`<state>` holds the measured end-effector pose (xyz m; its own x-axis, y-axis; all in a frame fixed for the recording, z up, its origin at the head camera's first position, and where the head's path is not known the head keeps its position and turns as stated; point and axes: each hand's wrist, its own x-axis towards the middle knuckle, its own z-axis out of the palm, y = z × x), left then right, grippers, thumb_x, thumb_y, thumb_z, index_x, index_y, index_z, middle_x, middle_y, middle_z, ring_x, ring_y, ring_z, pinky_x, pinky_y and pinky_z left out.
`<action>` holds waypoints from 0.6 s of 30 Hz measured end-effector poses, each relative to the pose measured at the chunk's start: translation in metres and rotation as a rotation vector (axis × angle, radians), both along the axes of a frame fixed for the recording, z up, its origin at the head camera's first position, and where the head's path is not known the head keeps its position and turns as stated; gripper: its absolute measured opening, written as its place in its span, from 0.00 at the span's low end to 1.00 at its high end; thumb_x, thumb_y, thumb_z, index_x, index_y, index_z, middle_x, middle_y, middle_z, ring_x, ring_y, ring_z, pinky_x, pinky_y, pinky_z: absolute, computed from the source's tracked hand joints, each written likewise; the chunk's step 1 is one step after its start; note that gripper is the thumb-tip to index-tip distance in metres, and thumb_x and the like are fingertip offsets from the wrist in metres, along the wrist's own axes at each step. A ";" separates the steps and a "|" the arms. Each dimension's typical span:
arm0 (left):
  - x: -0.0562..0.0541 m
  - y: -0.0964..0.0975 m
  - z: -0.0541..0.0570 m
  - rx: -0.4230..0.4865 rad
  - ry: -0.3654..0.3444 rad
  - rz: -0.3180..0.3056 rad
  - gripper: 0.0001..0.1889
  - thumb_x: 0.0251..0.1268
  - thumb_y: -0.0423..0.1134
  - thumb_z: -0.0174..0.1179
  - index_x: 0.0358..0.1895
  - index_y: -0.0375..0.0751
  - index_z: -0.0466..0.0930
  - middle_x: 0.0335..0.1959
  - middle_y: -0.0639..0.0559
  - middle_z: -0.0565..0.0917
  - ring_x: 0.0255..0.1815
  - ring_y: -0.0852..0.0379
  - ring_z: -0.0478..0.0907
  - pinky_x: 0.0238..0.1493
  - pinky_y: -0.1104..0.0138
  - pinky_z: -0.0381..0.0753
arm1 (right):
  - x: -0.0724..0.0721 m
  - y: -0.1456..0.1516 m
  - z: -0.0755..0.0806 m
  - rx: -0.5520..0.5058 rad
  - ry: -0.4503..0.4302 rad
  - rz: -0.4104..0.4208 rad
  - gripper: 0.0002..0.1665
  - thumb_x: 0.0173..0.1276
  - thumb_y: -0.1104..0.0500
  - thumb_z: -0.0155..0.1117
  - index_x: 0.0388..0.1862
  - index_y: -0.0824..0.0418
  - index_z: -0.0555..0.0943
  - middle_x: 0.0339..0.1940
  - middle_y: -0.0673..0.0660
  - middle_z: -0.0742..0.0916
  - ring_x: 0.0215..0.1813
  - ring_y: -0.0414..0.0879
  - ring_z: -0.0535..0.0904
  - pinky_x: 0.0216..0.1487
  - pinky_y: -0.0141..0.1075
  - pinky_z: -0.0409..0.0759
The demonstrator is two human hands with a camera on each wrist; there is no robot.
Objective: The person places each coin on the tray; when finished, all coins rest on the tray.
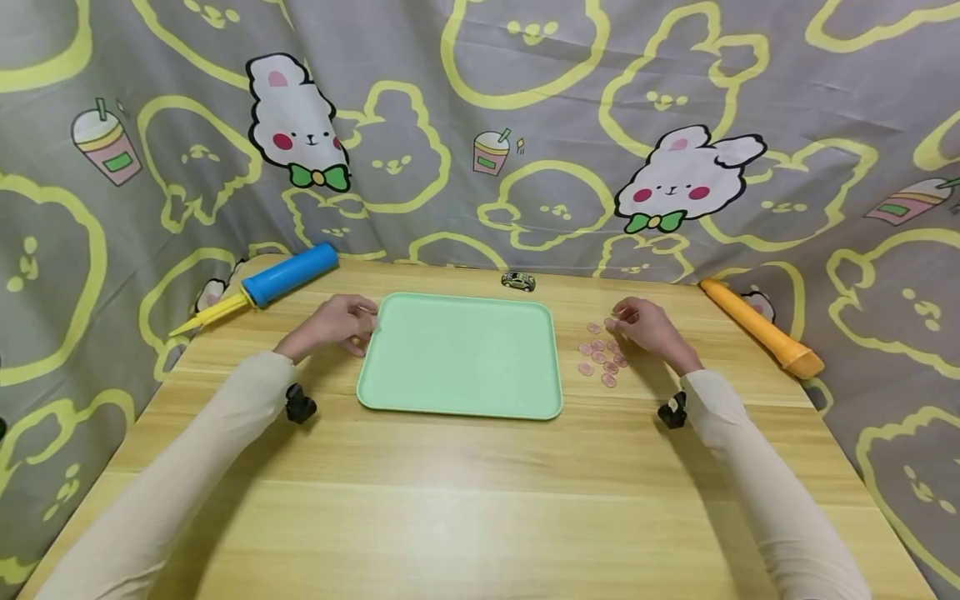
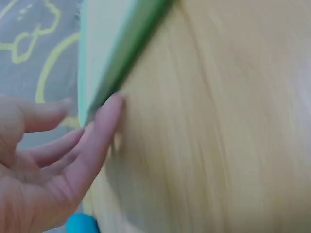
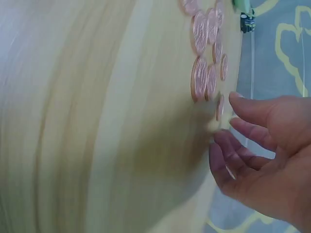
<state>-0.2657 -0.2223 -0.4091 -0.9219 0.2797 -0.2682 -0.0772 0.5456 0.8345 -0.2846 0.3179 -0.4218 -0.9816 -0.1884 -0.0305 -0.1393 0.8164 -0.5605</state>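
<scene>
A pale green rectangular tray (image 1: 461, 412) lies flat on the wooden table. At its left edge is my left hand (image 1: 349, 320), thumb apart and fingers loosely bent. In the left wrist view, fingertips (image 2: 114, 100) reach the tray's corner (image 2: 109, 53), with nothing gripped. To the right of the tray lie several pinkish, copper-coloured coins (image 1: 598, 357), some overlapping. My right hand (image 1: 647, 325) hovers at their far right side, fingers loosely curved. In the right wrist view, one coin (image 3: 220, 108) lies close to the thumb tip; no coin is visibly held.
A small toy car (image 1: 518, 281) stands behind the tray. The blue and yellow pump (image 1: 291, 275) lies at the back left, and an orange tube-like object (image 1: 757, 325) at the right edge. A patterned grey curtain (image 1: 420, 167) hangs round the table (image 1: 480, 508).
</scene>
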 end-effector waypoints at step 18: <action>0.000 0.013 0.006 0.012 -0.156 0.026 0.31 0.77 0.29 0.56 0.78 0.22 0.57 0.53 0.30 0.78 0.45 0.44 0.84 0.40 0.56 0.93 | -0.002 0.005 -0.010 -0.043 -0.019 -0.065 0.20 0.76 0.58 0.69 0.53 0.74 0.77 0.53 0.74 0.81 0.54 0.65 0.78 0.54 0.53 0.80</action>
